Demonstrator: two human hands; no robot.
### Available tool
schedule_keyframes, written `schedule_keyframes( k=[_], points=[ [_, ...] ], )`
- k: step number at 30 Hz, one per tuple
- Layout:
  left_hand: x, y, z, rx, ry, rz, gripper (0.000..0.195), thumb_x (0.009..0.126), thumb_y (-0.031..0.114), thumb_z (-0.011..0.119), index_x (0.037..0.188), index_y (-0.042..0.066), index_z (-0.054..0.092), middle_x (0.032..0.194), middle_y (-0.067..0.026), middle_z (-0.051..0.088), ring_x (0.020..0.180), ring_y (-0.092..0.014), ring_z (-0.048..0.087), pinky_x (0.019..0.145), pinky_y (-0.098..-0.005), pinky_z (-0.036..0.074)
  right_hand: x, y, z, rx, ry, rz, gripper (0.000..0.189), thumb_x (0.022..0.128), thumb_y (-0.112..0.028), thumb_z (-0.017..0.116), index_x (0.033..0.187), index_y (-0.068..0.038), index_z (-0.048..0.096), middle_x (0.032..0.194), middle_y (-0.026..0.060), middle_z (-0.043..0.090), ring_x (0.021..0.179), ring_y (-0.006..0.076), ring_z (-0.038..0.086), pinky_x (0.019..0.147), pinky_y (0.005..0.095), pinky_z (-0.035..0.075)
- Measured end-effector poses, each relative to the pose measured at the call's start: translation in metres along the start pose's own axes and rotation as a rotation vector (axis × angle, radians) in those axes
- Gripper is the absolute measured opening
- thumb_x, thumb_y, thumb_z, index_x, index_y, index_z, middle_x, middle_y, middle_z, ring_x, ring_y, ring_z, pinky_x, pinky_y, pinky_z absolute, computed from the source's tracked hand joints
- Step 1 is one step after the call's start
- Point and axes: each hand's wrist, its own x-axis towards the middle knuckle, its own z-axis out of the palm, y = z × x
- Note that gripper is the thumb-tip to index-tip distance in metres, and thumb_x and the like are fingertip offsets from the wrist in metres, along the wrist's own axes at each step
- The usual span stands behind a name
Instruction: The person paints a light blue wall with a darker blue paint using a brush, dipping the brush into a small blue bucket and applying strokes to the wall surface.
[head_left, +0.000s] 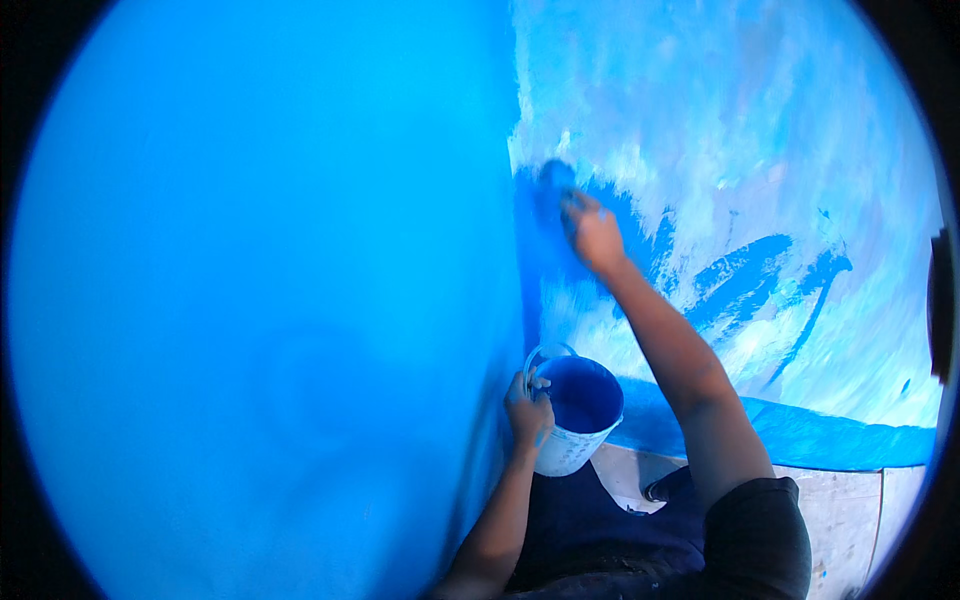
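Note:
A paintbrush (557, 175), blurred and loaded with blue paint, is in my right hand (595, 231). Its bristles are at the patchy pale-blue wall (720, 127), close to the corner; whether they touch it is hard to tell. Around the brush spreads a patch of darker blue paint (547, 247). My left hand (529, 409) grips the rim and handle side of a white plastic bucket (574, 450), held in front of my body. Inside it shows deep blue paint (581, 394). The bucket is tilted slightly, and its wire handle (551, 346) stands up behind the rim.
To the left rises an evenly painted blue wall (262, 225), close to my left arm. A blue band (810, 435) runs along the foot of the right wall. Below lies a pale, spotted floor (832, 517). A dark object (940, 307) is at the far right edge.

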Motion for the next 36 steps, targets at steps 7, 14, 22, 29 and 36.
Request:
schedule_keyframes(
  k=[7,14,22,29,36],
  points=[
    [0.009,-0.023,0.004,-0.079,-0.024,0.085,0.02,0.076,-0.014,0.047,0.091,-0.003,0.055,0.102,-0.0197,0.068,0.12,-0.036,0.06,0.102,-0.046,0.044,-0.059,-0.004,0.056,0.224,-0.415,0.0,0.014,0.084,-0.008,0.06,0.093,-0.005,0.07,0.103,0.0214,0.068,0.09,0.038,0.069,0.078,0.0478,0.056],
    [0.004,-0.008,-0.004,-0.045,-0.002,0.019,0.019,0.074,-0.011,0.048,0.089,0.0,0.054,0.103,-0.0172,0.068,0.115,-0.031,0.061,0.098,-0.0441,0.044,0.041,-0.03,-0.04,0.59,0.098,0.374,0.013,0.084,-0.008,0.064,0.094,-0.003,0.072,0.088,0.0204,0.07,0.077,0.0369,0.069,0.07,0.0435,0.055],
    [0.002,-0.005,0.0,-0.001,-0.011,0.058,0.024,0.077,-0.009,0.051,0.098,-0.003,0.06,0.1,-0.017,0.069,0.097,-0.031,0.067,0.089,-0.0402,0.05,0.02,-0.005,-0.014,0.409,0.031,0.229,0.015,0.082,-0.011,0.07,0.095,-0.005,0.074,0.099,0.0164,0.072,0.085,0.0379,0.068,0.078,0.0423,0.055],
    [0.008,-0.021,0.004,-0.002,0.036,0.09,0.023,0.077,-0.008,0.051,0.098,-0.005,0.06,0.1,-0.0188,0.069,0.105,-0.032,0.067,0.095,-0.0412,0.049,0.017,0.006,-0.008,0.265,-0.138,0.246,0.016,0.082,-0.014,0.07,0.096,-0.006,0.074,0.095,0.0179,0.072,0.086,0.0385,0.068,0.079,0.0447,0.054],
    [0.004,-0.004,0.005,-0.023,-0.015,0.04,0.024,0.079,-0.008,0.051,0.1,-0.005,0.06,0.102,-0.019,0.069,0.107,-0.032,0.066,0.097,-0.0408,0.048,0.007,0.026,-0.003,0.241,-0.134,0.145,0.016,0.082,-0.012,0.069,0.096,-0.004,0.073,0.098,0.018,0.071,0.089,0.0397,0.067,0.078,0.0453,0.054]
  ],
)
